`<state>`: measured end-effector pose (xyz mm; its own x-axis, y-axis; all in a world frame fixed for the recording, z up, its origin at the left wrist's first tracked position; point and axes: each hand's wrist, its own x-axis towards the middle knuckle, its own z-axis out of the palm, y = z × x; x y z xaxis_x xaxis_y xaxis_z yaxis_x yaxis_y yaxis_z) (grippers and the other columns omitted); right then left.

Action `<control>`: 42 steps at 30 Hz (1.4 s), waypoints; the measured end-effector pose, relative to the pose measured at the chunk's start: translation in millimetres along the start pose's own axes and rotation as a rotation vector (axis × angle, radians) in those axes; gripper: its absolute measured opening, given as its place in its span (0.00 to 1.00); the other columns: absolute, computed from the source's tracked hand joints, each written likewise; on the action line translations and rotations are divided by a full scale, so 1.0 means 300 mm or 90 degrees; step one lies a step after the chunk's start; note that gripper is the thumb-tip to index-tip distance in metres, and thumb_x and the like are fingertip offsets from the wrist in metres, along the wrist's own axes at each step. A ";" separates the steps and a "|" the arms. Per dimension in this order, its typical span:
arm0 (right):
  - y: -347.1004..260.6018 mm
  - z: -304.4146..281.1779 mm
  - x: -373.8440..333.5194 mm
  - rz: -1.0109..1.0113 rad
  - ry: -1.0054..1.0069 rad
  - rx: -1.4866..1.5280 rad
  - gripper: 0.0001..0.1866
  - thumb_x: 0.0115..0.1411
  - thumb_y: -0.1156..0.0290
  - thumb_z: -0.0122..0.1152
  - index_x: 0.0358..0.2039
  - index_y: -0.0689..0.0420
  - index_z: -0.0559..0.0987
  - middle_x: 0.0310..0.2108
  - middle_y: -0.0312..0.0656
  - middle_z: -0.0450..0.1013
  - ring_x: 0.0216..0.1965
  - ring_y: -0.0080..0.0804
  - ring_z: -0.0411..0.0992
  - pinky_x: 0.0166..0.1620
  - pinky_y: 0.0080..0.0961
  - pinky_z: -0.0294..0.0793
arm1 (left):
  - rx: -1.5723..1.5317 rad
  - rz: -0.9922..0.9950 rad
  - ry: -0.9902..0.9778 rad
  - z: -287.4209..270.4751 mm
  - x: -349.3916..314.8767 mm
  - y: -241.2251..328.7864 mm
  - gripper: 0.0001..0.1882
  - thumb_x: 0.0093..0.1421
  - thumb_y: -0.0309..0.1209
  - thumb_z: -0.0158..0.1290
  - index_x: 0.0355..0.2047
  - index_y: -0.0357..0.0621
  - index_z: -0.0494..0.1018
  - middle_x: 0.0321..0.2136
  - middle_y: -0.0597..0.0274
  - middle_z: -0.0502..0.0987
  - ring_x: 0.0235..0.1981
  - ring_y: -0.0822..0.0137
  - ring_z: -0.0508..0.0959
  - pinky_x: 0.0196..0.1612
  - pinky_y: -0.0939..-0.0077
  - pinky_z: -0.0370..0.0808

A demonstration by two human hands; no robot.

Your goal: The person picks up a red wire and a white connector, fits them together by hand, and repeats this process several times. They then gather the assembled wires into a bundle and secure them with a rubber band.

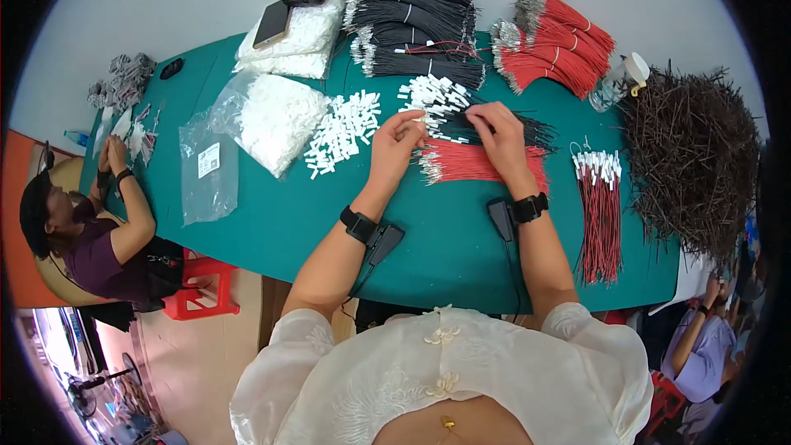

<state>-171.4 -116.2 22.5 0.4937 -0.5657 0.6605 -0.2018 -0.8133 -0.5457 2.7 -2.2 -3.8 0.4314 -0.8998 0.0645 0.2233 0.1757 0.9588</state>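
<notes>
Red wires (455, 165) lie on the tabletop (445, 255) by your left hand (395, 147) and right hand (504, 147); both curl, but what they pinch cannot be told. Your white-tipped bundle (600, 227) at right looks finished; loose white connectors (342, 132) seem left to use.

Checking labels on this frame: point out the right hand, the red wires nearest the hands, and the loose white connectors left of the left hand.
Right hand (505, 142): head view, back of the hand.
Red wires (470, 164): head view, middle of the bundle.
White connectors (344, 128): head view, middle of the pile.
</notes>
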 end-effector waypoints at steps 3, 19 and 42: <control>-0.050 0.002 -0.003 -0.030 -0.060 -0.003 0.05 0.54 0.79 0.62 0.33 0.60 0.79 0.30 0.42 0.76 0.31 0.39 0.72 0.38 0.31 0.70 | -0.012 -0.002 0.022 0.003 -0.012 0.004 0.12 0.63 0.26 0.52 0.45 0.35 0.75 0.27 0.64 0.78 0.27 0.78 0.74 0.33 0.85 0.72; -0.057 0.018 -0.039 0.005 -0.107 -0.035 0.05 0.53 0.79 0.62 0.32 0.61 0.79 0.29 0.42 0.75 0.30 0.38 0.72 0.36 0.29 0.69 | 0.023 -0.015 0.011 -0.005 -0.009 0.010 0.10 0.62 0.25 0.54 0.43 0.35 0.77 0.29 0.64 0.79 0.29 0.78 0.75 0.35 0.85 0.72; -0.101 0.023 -0.044 -0.068 -0.121 -0.014 0.06 0.49 0.77 0.67 0.28 0.61 0.79 0.31 0.41 0.75 0.34 0.38 0.72 0.38 0.31 0.72 | 0.010 -0.054 0.049 -0.019 0.005 -0.004 0.09 0.63 0.27 0.54 0.39 0.34 0.77 0.30 0.61 0.80 0.28 0.76 0.75 0.35 0.84 0.72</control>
<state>-166.0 -83.2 26.9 0.6635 -0.4425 0.6033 -0.1580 -0.8710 -0.4651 8.1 -1.6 -6.4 0.4769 -0.8781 -0.0385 0.2484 0.0927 0.9642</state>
